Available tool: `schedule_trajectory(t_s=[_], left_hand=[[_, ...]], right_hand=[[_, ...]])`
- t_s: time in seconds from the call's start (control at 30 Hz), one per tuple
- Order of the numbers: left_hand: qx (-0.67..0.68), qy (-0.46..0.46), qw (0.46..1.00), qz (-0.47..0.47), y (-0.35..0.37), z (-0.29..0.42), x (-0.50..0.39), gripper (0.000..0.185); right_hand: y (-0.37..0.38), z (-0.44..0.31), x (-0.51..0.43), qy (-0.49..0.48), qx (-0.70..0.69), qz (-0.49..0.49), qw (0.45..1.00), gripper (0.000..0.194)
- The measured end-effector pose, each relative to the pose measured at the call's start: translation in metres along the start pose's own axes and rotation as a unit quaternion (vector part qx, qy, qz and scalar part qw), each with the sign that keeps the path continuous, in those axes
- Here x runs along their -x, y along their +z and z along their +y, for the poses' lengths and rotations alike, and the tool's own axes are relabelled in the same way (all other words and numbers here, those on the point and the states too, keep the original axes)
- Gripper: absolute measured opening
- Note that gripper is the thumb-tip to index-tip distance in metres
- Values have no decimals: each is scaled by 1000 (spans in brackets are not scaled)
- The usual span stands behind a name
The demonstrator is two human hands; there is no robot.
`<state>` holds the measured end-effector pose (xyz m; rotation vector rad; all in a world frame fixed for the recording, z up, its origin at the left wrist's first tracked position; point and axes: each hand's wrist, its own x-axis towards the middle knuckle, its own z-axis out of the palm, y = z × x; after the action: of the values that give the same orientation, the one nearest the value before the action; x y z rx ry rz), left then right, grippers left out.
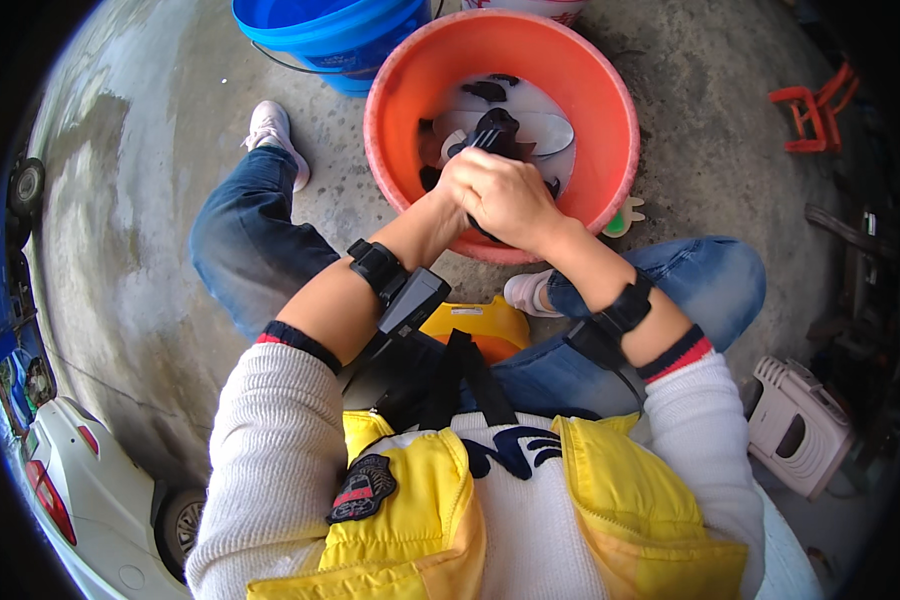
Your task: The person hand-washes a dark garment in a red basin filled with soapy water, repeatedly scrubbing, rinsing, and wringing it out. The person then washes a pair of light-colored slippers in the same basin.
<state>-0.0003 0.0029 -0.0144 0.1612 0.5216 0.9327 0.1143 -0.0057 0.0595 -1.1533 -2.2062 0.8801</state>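
Note:
Both my hands are together over the near side of an orange-red plastic basin (611,112). My right hand (514,199) is closed round a black striped item (495,131) that looks like a shoe. My left hand (459,184) grips the same item, its fingers largely covered by the right hand. Dark material also shows below my knuckles. Cloudy water (532,94) lies in the basin. A pale, rounded flat piece (555,135), possibly an insole, is in it with several dark pieces (484,91).
A blue bucket (330,37) with a wire handle stands beyond the basin's left side. Right of the basin lies a green and white brush-like object (624,217). Farther right are a red frame (810,109) and a beige plastic stool (799,427). A white car (90,487) is at lower left.

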Motion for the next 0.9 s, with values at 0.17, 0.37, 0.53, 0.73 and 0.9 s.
schedule_trajectory(t_s=[0.17,0.37,0.53,0.73,0.9], left_hand=[[-35,-78,984,156,17,6,7,42],[20,-139,990,8,36,18,32,60],[100,-140,984,-46,38,24,39,51],[164,-105,977,-93,37,45,36,54],[208,-64,961,-170,39,57,38,55]], right_hand=[[-2,40,-12,76,96,100,987,29],[-38,52,-21,59,-413,117,901,23],[-63,60,-12,198,-112,240,944,33],[-84,91,23,290,-200,-40,935,67],[-70,75,25,239,-141,-177,944,71]])
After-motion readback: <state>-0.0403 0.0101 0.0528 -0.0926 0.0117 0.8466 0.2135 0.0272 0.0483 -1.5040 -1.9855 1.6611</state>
